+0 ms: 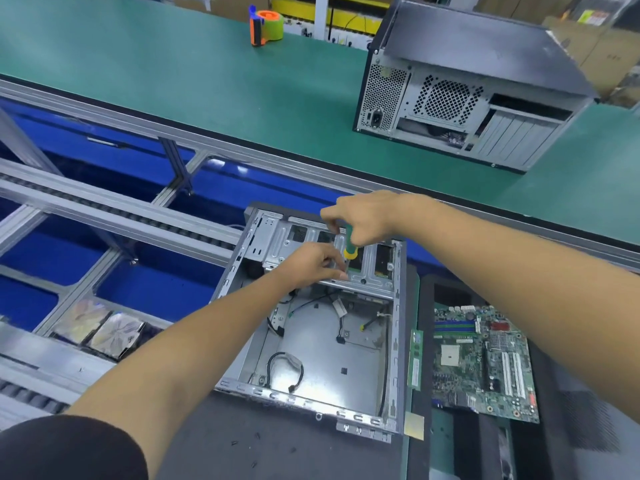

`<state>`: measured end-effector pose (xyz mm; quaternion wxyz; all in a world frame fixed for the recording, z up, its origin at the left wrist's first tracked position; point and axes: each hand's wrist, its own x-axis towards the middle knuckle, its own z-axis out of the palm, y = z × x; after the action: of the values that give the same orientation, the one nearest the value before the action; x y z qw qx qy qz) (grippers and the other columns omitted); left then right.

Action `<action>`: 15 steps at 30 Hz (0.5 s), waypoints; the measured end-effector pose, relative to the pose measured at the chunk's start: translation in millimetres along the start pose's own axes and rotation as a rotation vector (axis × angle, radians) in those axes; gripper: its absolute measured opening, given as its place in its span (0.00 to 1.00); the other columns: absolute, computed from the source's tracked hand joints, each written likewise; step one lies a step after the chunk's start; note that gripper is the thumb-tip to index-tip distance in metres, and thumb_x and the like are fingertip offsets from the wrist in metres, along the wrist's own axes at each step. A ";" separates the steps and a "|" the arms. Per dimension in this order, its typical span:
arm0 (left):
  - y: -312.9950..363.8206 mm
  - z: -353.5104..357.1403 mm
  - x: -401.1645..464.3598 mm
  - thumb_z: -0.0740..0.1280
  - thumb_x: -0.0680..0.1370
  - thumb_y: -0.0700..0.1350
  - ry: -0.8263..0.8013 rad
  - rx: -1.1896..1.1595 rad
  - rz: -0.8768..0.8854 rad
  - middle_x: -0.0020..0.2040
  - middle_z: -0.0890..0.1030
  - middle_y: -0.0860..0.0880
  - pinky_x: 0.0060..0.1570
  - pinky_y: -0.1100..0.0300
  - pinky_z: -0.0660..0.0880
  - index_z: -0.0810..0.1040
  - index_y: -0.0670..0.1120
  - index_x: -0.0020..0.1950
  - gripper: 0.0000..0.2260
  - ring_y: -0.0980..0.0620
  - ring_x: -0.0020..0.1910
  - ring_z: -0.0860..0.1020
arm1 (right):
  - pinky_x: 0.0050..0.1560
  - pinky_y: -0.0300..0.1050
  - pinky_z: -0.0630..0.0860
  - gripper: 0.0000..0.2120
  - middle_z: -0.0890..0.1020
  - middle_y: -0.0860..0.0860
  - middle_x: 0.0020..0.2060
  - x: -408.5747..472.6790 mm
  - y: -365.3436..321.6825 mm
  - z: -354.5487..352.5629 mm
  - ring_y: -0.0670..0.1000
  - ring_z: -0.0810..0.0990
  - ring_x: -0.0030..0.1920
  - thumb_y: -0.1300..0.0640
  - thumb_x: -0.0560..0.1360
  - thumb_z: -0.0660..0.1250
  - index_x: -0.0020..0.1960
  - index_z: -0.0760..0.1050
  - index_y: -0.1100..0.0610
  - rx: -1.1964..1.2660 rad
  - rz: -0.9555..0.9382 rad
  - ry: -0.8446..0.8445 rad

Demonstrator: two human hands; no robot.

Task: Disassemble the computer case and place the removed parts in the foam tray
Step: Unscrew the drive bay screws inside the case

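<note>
I'm looking at a factory assembly line or electronics workshop. A long green bench (pixel 173 98) runs beside an aluminium roller conveyor (pixel 104 202) over blue bins (pixel 156 292). An open case (pixel 311 341) lies on a dark mat (pixel 277 445), a motherboard (pixel 485 362) beside it, another tower (pixel 467 98) on the bench, cardboard boxes (pixel 595 46) behind.

Green-and-yellow screwdriver (pixel 350 244), silver computer case (pixel 322 341), green motherboard (pixel 485 362), teal bench (pixel 207 91), orange-and-green tape dispenser (pixel 265 26).
</note>
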<state>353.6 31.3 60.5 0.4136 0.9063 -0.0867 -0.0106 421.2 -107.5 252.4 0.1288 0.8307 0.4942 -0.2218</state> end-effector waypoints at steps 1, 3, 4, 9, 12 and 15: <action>0.2 0.0 0.3 0.79 0.72 0.55 -0.002 0.001 -0.001 0.39 0.79 0.61 0.32 0.69 0.65 0.84 0.56 0.45 0.08 0.60 0.31 0.70 | 0.34 0.46 0.62 0.15 0.71 0.47 0.45 -0.7 -0.2 -0.3 0.51 0.73 0.39 0.55 0.74 0.68 0.58 0.68 0.46 -0.008 0.003 -0.003; -0.2 0.7 0.9 0.79 0.72 0.55 -0.001 0.018 0.001 0.37 0.77 0.59 0.32 0.70 0.65 0.85 0.54 0.47 0.09 0.61 0.31 0.71 | 0.33 0.46 0.62 0.14 0.71 0.47 0.42 -0.5 0.1 4.4 0.51 0.73 0.38 0.45 0.78 0.64 0.62 0.68 0.46 -0.159 0.064 0.053; -0.6 1.2 1.1 0.78 0.72 0.56 -0.001 0.033 0.008 0.37 0.76 0.59 0.32 0.70 0.65 0.85 0.54 0.48 0.09 0.62 0.32 0.71 | 0.32 0.46 0.60 0.15 0.71 0.48 0.38 -1.4 1.1 5.8 0.52 0.72 0.36 0.42 0.80 0.58 0.63 0.68 0.48 -0.260 0.108 0.093; -0.6 0.8 0.7 0.77 0.73 0.56 -0.013 0.049 0.022 0.38 0.76 0.61 0.33 0.71 0.65 0.85 0.51 0.49 0.10 0.63 0.33 0.72 | 0.34 0.46 0.61 0.13 0.74 0.47 0.37 -9.0 12.8 6.2 0.51 0.74 0.36 0.51 0.77 0.60 0.61 0.68 0.45 -0.111 0.090 0.082; 0.3 0.7 -0.9 0.78 0.73 0.55 -0.019 0.047 0.026 0.39 0.77 0.63 0.33 0.72 0.65 0.85 0.52 0.48 0.09 0.65 0.32 0.71 | 0.35 0.46 0.65 0.18 0.73 0.48 0.46 -12.4 10.7 8.6 0.53 0.77 0.41 0.50 0.74 0.67 0.62 0.67 0.43 0.039 0.082 0.072; 0.7 -0.3 -0.4 0.78 0.73 0.55 -0.011 0.032 0.006 0.38 0.77 0.63 0.33 0.71 0.64 0.84 0.54 0.47 0.08 0.63 0.32 0.71 | 0.38 0.48 0.64 0.11 0.73 0.45 0.39 -7.6 6.9 10.9 0.54 0.75 0.44 0.40 0.81 0.57 0.56 0.66 0.45 -0.119 0.147 0.104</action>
<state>353.1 31.1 61.1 0.3987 0.9124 -0.0918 -0.0128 421.5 -121.3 246.6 0.1681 0.8658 0.4504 -0.1387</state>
